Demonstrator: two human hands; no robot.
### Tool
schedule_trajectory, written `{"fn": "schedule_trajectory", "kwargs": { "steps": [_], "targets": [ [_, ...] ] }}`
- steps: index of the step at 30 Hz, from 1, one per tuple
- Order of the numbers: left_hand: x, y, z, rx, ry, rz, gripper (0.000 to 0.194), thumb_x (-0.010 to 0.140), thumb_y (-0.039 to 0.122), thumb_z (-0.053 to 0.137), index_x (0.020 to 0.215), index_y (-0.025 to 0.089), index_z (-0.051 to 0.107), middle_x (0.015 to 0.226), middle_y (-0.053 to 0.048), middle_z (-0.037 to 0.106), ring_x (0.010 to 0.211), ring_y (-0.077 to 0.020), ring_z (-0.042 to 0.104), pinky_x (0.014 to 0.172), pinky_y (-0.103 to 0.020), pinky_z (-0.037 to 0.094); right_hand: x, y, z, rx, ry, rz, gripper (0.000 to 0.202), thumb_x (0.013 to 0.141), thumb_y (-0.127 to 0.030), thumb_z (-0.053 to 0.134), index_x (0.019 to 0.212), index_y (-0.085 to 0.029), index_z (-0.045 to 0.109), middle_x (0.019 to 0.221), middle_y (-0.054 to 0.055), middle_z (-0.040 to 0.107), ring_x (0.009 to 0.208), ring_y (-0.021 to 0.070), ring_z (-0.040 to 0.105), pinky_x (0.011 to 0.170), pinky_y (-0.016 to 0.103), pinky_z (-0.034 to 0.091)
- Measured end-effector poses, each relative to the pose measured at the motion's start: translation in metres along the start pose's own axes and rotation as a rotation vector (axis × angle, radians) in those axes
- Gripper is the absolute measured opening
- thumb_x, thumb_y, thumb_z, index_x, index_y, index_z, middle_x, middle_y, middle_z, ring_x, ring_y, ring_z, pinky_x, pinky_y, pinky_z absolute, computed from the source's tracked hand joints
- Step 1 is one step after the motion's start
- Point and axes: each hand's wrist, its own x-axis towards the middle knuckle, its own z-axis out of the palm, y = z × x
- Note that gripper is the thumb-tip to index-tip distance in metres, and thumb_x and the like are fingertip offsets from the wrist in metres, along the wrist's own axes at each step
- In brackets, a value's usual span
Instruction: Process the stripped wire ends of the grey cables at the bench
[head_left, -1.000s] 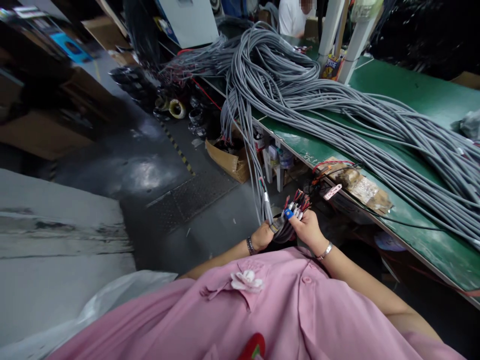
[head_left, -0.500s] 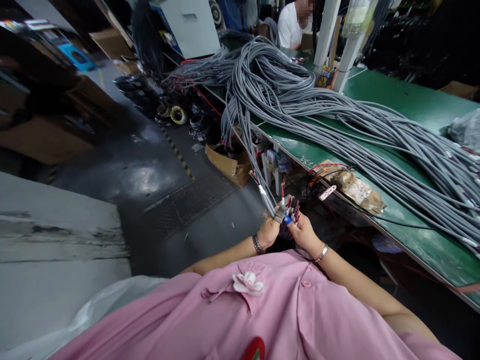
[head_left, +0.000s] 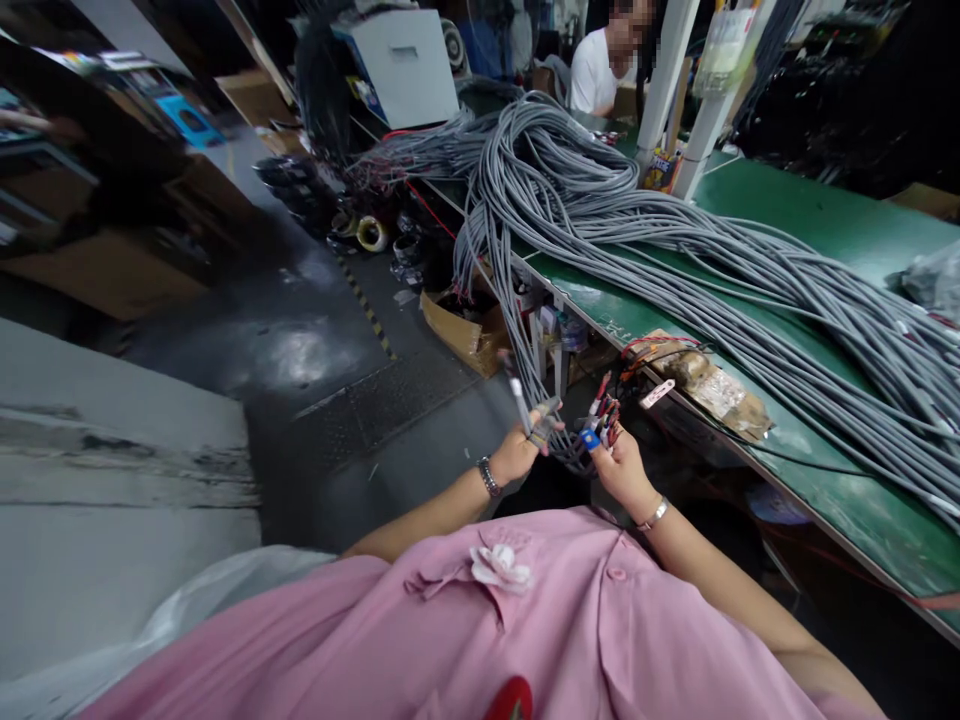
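Note:
My left hand, with tape on its fingers, is closed round a grey cable whose stripped end is blurred. My right hand, with blue tape on the thumb, grips a bunch of cable ends with red, black and white wires. Between the two hands, which are apart, grey cables loop down. These join the hanging strands that drop from a large pile of grey cables on the green table.
The green table has its edge at my right. A taped brown bundle lies near that edge. An open cardboard box stands on the floor. Behind the table sits a person in white. A grey cabinet is at left.
My left hand has moved left, away from my right hand, with a cable in it. The cable ends in my right hand have shifted slightly right. The whole view has shifted a little.

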Motion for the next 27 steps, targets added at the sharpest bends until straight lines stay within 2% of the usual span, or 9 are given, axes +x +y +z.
{"fn": "schedule_trajectory", "kwargs": {
  "steps": [2, 4, 8, 11, 13, 18, 21, 25, 27],
  "targets": [
    [-0.001, 0.000, -0.008, 0.243, -0.039, 0.050, 0.053, 0.090, 0.052, 0.051, 0.130, 0.018, 0.055, 0.117, -0.011, 0.065, 0.099, -0.0217, 0.061, 0.092, -0.038, 0.047, 0.000, -0.002, -0.004, -0.032, -0.005, -0.030, 0.018, 0.090, -0.034, 0.052, 0.093, -0.018, 0.060, 0.087, 0.005, 0.060, 0.078, 0.0171, 0.055, 0.076, 0.031, 0.047],
    [-0.002, 0.000, -0.008, 0.318, -0.151, 0.096, 0.049, 0.090, 0.053, 0.049, 0.118, 0.015, 0.063, 0.109, -0.010, 0.067, 0.099, -0.0215, 0.060, 0.094, -0.036, 0.045, 0.001, -0.006, -0.004, -0.034, -0.034, -0.071, 0.018, 0.090, -0.033, 0.052, 0.097, -0.018, 0.061, 0.092, 0.006, 0.061, 0.083, 0.0181, 0.056, 0.079, 0.032, 0.047],
    [0.003, -0.002, -0.001, 0.217, -0.403, 0.090, 0.052, 0.089, 0.058, 0.046, 0.109, 0.014, 0.065, 0.105, -0.010, 0.068, 0.096, -0.0206, 0.060, 0.092, -0.034, 0.046, 0.002, -0.011, 0.000, -0.018, -0.053, -0.092, 0.020, 0.091, -0.033, 0.051, 0.101, -0.019, 0.060, 0.098, 0.008, 0.063, 0.088, 0.0198, 0.058, 0.081, 0.033, 0.047],
    [0.013, 0.000, -0.001, 0.163, -0.603, 0.059, 0.052, 0.085, 0.058, 0.052, 0.109, 0.014, 0.066, 0.107, -0.010, 0.067, 0.101, -0.0212, 0.059, 0.097, -0.034, 0.044, 0.001, -0.013, 0.000, -0.023, -0.053, -0.060, 0.020, 0.091, -0.034, 0.051, 0.097, -0.018, 0.061, 0.096, 0.008, 0.063, 0.088, 0.0205, 0.059, 0.079, 0.033, 0.048],
    [0.020, 0.002, -0.002, 0.151, -0.684, 0.046, 0.048, 0.083, 0.056, 0.058, 0.106, 0.015, 0.068, 0.103, -0.010, 0.068, 0.100, -0.0208, 0.059, 0.097, -0.034, 0.044, 0.000, -0.012, -0.001, -0.012, -0.059, -0.040, 0.021, 0.091, -0.035, 0.051, 0.094, -0.018, 0.061, 0.095, 0.008, 0.064, 0.089, 0.0207, 0.059, 0.079, 0.033, 0.048],
    [0.031, -0.002, 0.003, 0.096, -0.667, -0.039, 0.044, 0.072, 0.052, 0.072, 0.094, 0.013, 0.072, 0.089, -0.007, 0.070, 0.088, -0.0183, 0.061, 0.089, -0.031, 0.048, 0.001, -0.011, -0.001, -0.005, -0.045, -0.054, 0.019, 0.091, -0.034, 0.051, 0.098, -0.019, 0.062, 0.098, 0.008, 0.063, 0.091, 0.0202, 0.059, 0.083, 0.034, 0.048],
    [0.031, -0.011, 0.009, 0.042, -0.652, -0.085, 0.049, 0.069, 0.056, 0.073, 0.093, 0.013, 0.073, 0.088, -0.008, 0.071, 0.089, -0.0202, 0.062, 0.090, -0.034, 0.048, 0.001, -0.010, 0.000, -0.003, -0.043, -0.065, 0.019, 0.091, -0.032, 0.052, 0.102, -0.021, 0.063, 0.098, 0.007, 0.063, 0.091, 0.0197, 0.059, 0.084, 0.033, 0.047],
    [0.023, -0.027, 0.009, -0.004, -0.542, -0.084, 0.054, 0.075, 0.058, 0.066, 0.108, 0.014, 0.071, 0.102, -0.011, 0.071, 0.103, -0.0237, 0.061, 0.098, -0.037, 0.044, 0.001, -0.007, 0.003, 0.030, -0.012, -0.026, 0.020, 0.091, -0.032, 0.053, 0.102, -0.020, 0.063, 0.094, 0.006, 0.063, 0.088, 0.0192, 0.059, 0.082, 0.033, 0.048],
    [0.018, -0.032, 0.006, -0.002, -0.545, -0.077, 0.056, 0.080, 0.056, 0.062, 0.119, 0.016, 0.066, 0.110, -0.012, 0.069, 0.112, -0.0250, 0.058, 0.102, -0.039, 0.042, 0.002, -0.007, 0.005, 0.034, 0.017, -0.007, 0.018, 0.090, -0.032, 0.054, 0.099, -0.020, 0.064, 0.094, 0.006, 0.063, 0.086, 0.0186, 0.059, 0.081, 0.033, 0.049]
  ]
}}
